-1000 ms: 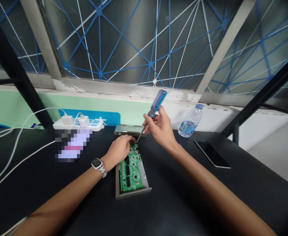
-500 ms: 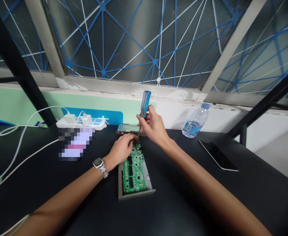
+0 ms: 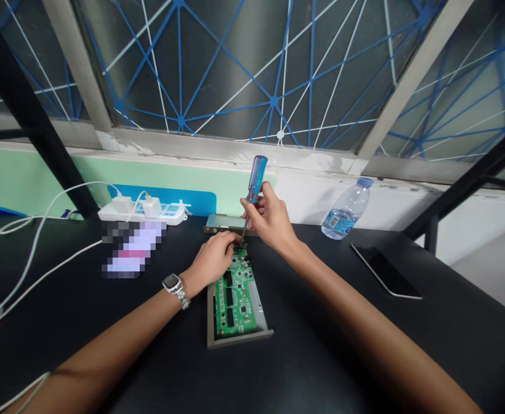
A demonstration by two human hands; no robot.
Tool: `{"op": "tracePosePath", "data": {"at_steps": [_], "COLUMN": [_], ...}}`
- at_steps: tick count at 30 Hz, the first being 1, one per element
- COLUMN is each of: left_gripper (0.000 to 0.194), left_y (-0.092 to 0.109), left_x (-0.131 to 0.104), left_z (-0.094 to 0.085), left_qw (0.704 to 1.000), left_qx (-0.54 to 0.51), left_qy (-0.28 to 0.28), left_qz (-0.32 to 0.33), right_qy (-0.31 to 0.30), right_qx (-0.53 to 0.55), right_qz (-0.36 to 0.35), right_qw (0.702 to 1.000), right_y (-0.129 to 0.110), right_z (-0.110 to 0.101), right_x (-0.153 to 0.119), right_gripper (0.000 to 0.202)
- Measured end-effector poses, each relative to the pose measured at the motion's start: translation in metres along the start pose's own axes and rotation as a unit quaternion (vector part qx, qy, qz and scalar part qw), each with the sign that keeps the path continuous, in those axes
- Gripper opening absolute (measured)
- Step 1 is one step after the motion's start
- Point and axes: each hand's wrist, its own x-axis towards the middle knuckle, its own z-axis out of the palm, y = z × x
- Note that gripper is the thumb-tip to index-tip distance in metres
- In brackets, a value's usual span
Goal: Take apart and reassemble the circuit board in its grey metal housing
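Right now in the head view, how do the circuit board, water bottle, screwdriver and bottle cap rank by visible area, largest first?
1. Green circuit board, partly hidden
2. Plastic water bottle
3. Blue-handled screwdriver
4. Blue bottle cap

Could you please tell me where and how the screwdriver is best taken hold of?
I'd grip the screwdriver by its thick blue handle, coming from the right. It stands handle up, with its thin shaft slanting down to the far end of the green circuit board, and the left hand crowds the other side. The right hand holds it from the right.
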Motion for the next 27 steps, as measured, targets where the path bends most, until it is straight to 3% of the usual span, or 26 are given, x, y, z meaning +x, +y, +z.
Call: {"op": "tracePosePath", "data": {"at_steps": [11,20,27], "left_gripper": [0.024,0.008,0.011], "left_y": [0.005,0.016,0.011], "left_x": [0.0,0.019,0.021], "left_z": [-0.002,-0.006,0.002], "left_qw": [0.999,0.973,0.95], "left_qx": [-0.029,-0.216,-0.302], "left_qy": [0.02,0.085,0.074], "left_qz": [0.002,-0.007,-0.035], "right_qy": [-0.014,-0.019,-0.02], "right_qx": [-0.004,-0.01,-0.015], "right_qz": [-0.001,-0.006,0.003], "right_qw": [1.0,1.0,1.0], "right_y": [0.002,0.001,0.004], "right_z": [0.002,0.004,0.004], "right_x": [0.001,0.001,0.0], "right_gripper": [0.024,0.021,0.021]}}
